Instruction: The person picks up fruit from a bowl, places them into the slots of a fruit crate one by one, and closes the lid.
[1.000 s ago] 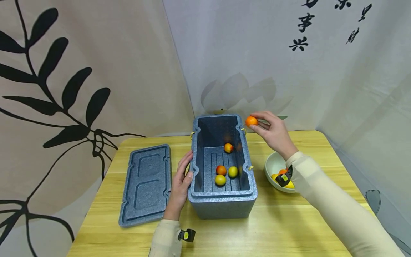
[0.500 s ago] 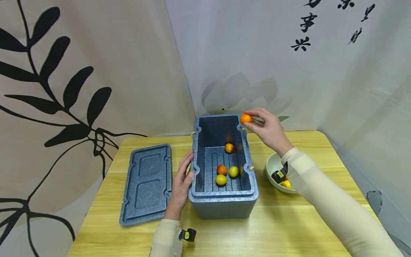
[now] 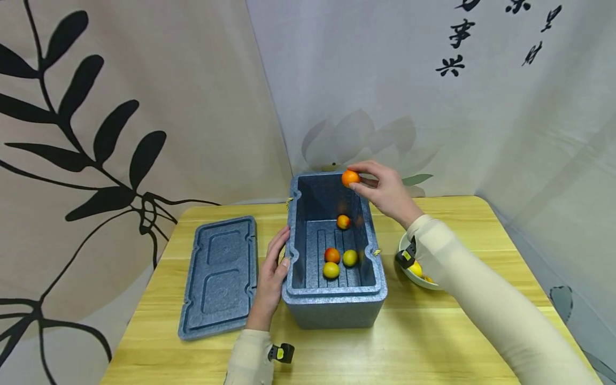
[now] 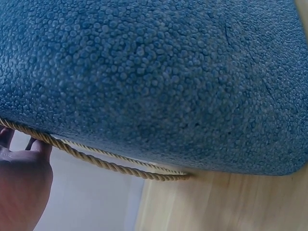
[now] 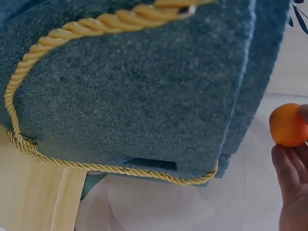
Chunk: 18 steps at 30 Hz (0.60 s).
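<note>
Between thumb and fingertips my right hand (image 3: 385, 192) pinches a small orange fruit (image 3: 350, 178) over the far right rim of a blue-grey foam box (image 3: 332, 310). The same orange fruit (image 5: 288, 125) shows at the right edge of the right wrist view. My left hand (image 3: 269, 278) rests against the box's left side, its fingers along the rim. Inside the box lie two yellow-green fruits (image 3: 331, 270), a red-orange fruit (image 3: 332, 255) and, farther back, another red-orange fruit (image 3: 344, 222). In the left wrist view, a twisted rope (image 4: 106, 163) runs beside the box wall.
A foam lid (image 3: 218, 278) lies flat on the wooden table (image 3: 433, 342), left of the box. Right of the box stands a pale bowl (image 3: 418, 280) with yellow fruit, partly hidden by my right wrist. A printed cloth (image 3: 216, 107) hangs behind.
My right hand has moved left with the orange fruit, from beside the box to over its far right rim. The left hand stays on the box.
</note>
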{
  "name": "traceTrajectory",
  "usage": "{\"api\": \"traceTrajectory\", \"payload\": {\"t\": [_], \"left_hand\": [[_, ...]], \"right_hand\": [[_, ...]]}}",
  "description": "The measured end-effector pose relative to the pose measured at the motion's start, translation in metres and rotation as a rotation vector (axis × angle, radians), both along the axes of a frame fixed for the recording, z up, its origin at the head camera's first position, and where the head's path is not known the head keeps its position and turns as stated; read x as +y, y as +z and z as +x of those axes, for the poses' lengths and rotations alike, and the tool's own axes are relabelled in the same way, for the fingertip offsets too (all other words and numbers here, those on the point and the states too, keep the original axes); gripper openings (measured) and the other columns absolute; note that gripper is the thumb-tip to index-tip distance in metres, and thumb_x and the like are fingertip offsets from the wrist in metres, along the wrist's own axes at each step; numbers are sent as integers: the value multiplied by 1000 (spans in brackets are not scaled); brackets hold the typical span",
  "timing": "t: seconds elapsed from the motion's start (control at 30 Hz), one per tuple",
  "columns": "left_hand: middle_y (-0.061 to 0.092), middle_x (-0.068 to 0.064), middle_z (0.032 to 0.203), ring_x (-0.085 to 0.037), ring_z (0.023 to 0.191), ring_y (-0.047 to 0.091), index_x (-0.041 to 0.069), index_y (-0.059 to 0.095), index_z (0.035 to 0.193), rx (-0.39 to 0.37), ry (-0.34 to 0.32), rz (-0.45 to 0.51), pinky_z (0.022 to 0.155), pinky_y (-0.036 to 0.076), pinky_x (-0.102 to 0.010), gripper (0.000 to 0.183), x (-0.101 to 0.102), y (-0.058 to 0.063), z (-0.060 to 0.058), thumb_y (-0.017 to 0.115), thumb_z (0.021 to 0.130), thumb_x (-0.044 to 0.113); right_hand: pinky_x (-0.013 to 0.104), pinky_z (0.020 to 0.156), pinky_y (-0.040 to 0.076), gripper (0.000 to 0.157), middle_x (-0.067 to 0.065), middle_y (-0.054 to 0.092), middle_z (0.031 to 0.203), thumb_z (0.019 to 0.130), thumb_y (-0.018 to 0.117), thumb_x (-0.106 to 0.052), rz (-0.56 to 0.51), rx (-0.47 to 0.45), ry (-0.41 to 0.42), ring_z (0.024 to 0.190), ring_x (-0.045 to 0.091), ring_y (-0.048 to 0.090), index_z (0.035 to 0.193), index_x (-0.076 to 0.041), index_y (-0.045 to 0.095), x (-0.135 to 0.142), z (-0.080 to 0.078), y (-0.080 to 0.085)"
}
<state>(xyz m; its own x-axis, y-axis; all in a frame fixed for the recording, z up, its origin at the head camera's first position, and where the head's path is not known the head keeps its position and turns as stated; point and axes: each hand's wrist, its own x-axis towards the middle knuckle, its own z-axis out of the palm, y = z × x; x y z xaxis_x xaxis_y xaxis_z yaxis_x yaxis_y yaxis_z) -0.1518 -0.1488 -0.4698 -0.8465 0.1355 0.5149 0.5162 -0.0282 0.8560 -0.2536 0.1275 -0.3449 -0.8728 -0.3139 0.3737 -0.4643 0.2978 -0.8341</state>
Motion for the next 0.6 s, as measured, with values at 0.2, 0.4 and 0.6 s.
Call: {"api": "traceTrajectory", "payload": {"t": [0.2,0.4,0.6], "left_hand": [[30,-17,155,-32,144,22,-4,39,147,20,-16,7,115,17,-41,52,0,-1,1,40,95,-1],[30,-16,156,-32,144,23,-4,39,147,5,-17,5,115,17,-48,52,1,-1,1,40,95,1],[30,-16,156,-31,144,23,-4,39,147,6,-11,6,115,20,-43,53,-1,-1,1,41,94,0]], "right_hand": [[35,96,47,36,9,58,125,92,67,-7,17,5,11,116,24,56,128,-1,62,1,-15,-17],[38,97,47,37,8,57,127,93,68,-11,76,56,33,118,26,55,129,-6,62,-1,-18,-21],[42,99,45,35,9,56,127,94,66,-10,161,80,29,118,33,54,128,-6,61,-3,-20,-22]]}}
